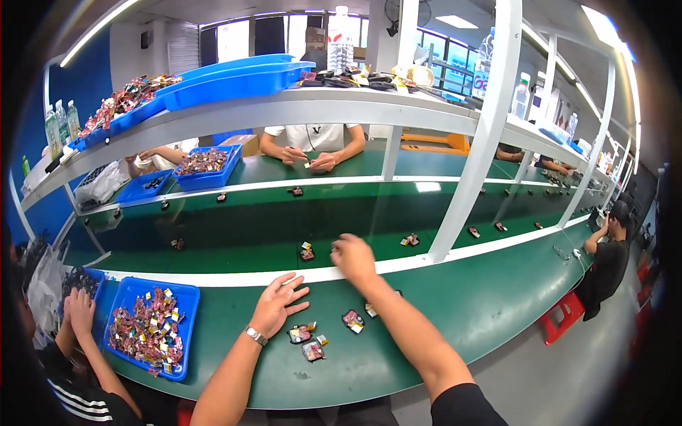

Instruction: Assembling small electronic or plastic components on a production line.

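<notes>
Left hand: The left hand (pixel 278 304) is above the green bench (pixel 455 312), fingers spread and apart; a metal link watch (pixel 256 335) circles the wrist.
Right hand: The right hand (pixel 353 258) reaches past the white rail (pixel 238 278) over the smooth green belt (pixel 227 248), fingers curled inward; whether they pinch anything I cannot tell.
Bench parts: Small dark, rounded units (pixel 353 321) with reddish faces and pale-and-yellow tabs lie loose between the forearms, one partly hidden by the right one.
Belt parts: A similar unit (pixel 307 251) sits just left of the right hand; another (pixel 410 240) lies farther right.
Tray: A blue tray (pixel 195 312), rectangular with rounded corners, holds a jumbled heap of reddish pieces (pixel 148 330) (crinkly-looking from where I stand).
Frame: A straight white post (pixel 469 167) slants up from the rail.
Neighbour: At left, a co-worker's hands (pixel 79 312) are raised near the tray.
</notes>
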Demonstrator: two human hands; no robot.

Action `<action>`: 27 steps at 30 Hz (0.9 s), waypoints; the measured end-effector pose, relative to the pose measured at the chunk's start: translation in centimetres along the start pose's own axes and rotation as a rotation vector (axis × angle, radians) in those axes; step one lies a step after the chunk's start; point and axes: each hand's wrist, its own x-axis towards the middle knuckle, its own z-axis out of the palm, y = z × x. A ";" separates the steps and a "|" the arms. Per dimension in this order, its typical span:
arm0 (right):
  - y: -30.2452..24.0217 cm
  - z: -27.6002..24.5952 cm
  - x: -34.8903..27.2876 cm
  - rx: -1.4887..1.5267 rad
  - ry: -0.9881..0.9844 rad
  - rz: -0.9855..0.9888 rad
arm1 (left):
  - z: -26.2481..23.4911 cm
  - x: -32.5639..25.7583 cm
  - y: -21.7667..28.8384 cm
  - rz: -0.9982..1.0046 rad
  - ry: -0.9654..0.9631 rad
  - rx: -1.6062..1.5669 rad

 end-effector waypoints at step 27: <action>14.3 -7.5 -1.1 -0.529 -0.214 0.399 | -0.6 0.0 0.0 -0.029 -0.057 0.058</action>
